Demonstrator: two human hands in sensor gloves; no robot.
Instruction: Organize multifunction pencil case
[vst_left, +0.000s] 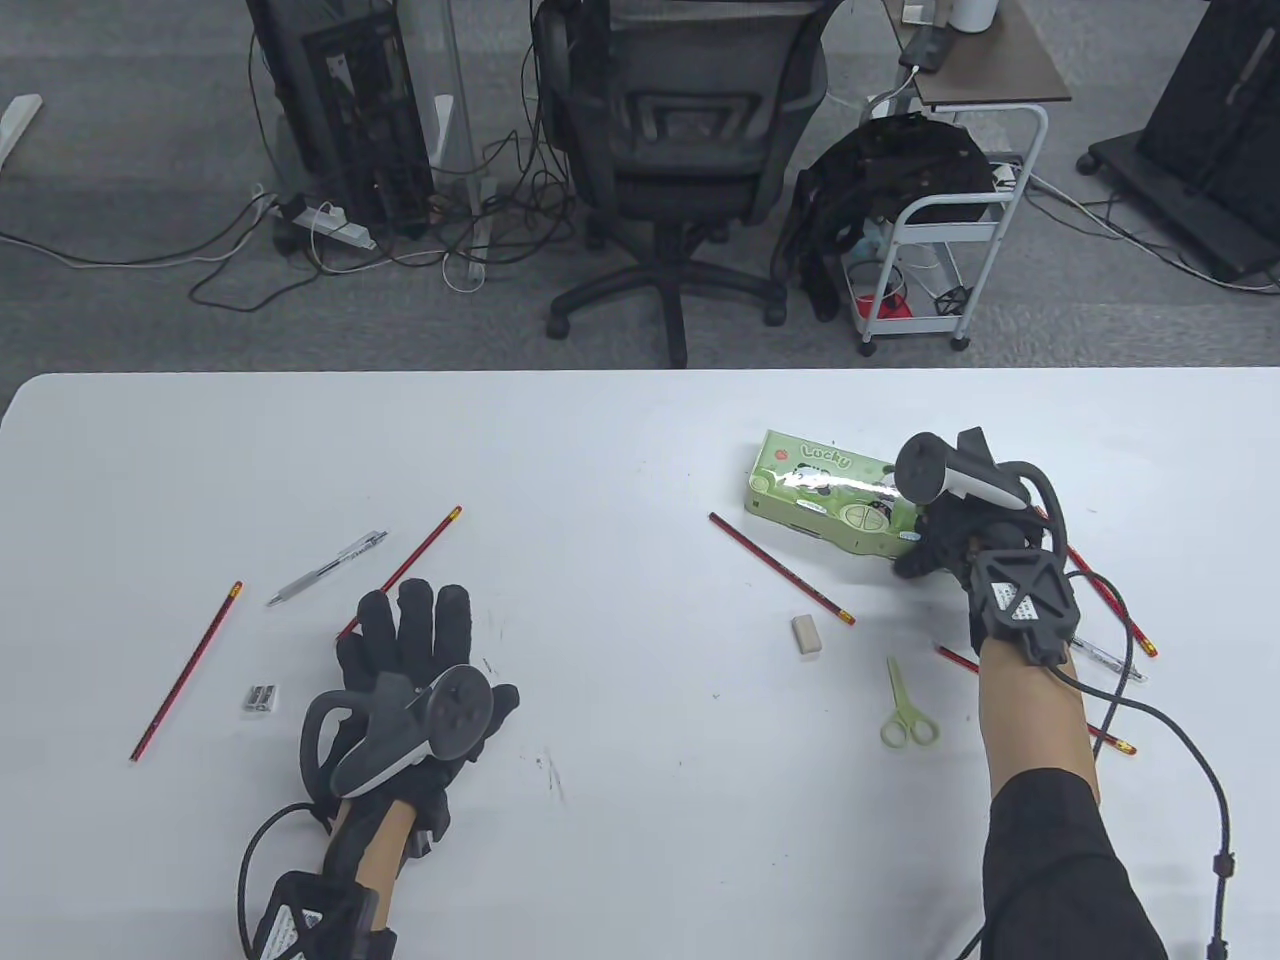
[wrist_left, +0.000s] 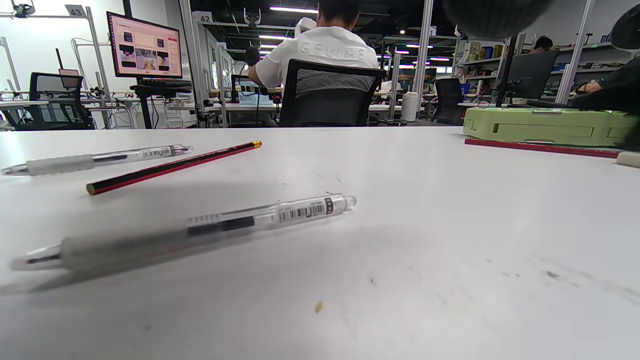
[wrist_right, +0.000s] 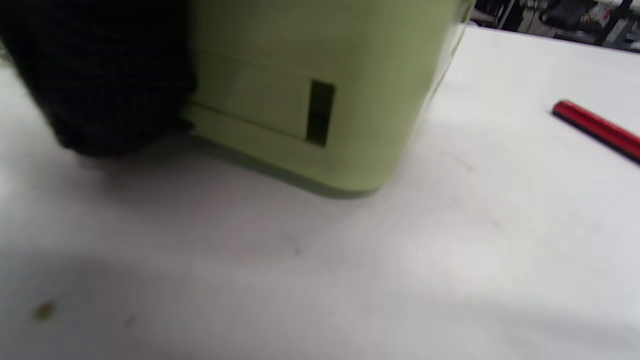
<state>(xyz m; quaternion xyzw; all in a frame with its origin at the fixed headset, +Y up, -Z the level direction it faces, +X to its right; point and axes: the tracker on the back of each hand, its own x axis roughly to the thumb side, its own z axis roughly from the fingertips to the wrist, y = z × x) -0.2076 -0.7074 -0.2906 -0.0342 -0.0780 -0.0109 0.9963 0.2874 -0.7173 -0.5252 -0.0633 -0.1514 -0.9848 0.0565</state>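
Observation:
The green "Lucky" pencil case (vst_left: 825, 492) lies closed on the table at the right. My right hand (vst_left: 925, 548) grips its right end. In the right wrist view a black gloved finger (wrist_right: 100, 75) presses against the side of the case (wrist_right: 310, 90). My left hand (vst_left: 415, 625) rests flat on the table at the left with its fingers spread and holds nothing. It lies across a red pencil (vst_left: 425, 545). In the left wrist view a clear pen (wrist_left: 200, 230) lies close in front of that hand, and the case (wrist_left: 545, 126) shows far right.
Left: a clear pen (vst_left: 328, 568), a red pencil (vst_left: 187, 672) and a metal sharpener (vst_left: 262, 698). Near the case: a red pencil (vst_left: 780, 568), a white eraser (vst_left: 807, 634) and green scissors (vst_left: 905, 712). More red pencils (vst_left: 1110, 600) and a pen (vst_left: 1105, 658) lie by my right forearm.

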